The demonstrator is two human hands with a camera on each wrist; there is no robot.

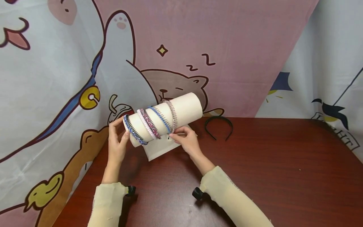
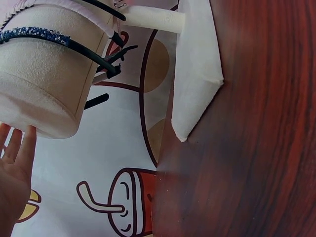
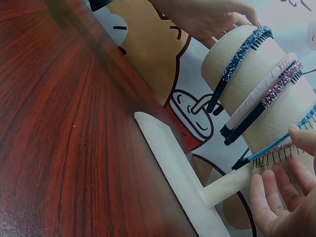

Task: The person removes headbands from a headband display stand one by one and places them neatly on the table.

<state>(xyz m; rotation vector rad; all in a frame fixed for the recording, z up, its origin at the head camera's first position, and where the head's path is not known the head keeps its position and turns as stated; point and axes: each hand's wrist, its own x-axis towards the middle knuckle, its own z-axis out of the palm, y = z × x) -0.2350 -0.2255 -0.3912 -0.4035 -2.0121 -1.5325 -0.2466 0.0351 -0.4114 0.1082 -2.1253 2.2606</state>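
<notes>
A cream headband display stand [image 1: 185, 108], a padded roll on a short post and flat base [image 2: 197, 64], is tilted in the head view. Several headbands circle it: a dark blue glittery one [image 1: 133, 132], a pale pink wrapped one [image 1: 146, 124], a pink-purple glittery one [image 1: 150, 123], a bright blue one [image 1: 161, 118] and a pale pink beaded one with wire teeth [image 1: 172, 113]. My left hand [image 1: 117, 146] touches the roll's left end with extended fingers. Under the roll, my right hand [image 1: 188, 142] pinches the beaded headband near its lower end, thumb beside the bright blue one.
A black toothed headband [image 1: 218, 118] lies on the brown wooden table [image 1: 269, 176], right of the stand near the back edge. Printed cloth [image 1: 232, 56] hangs behind and along the left side of the table.
</notes>
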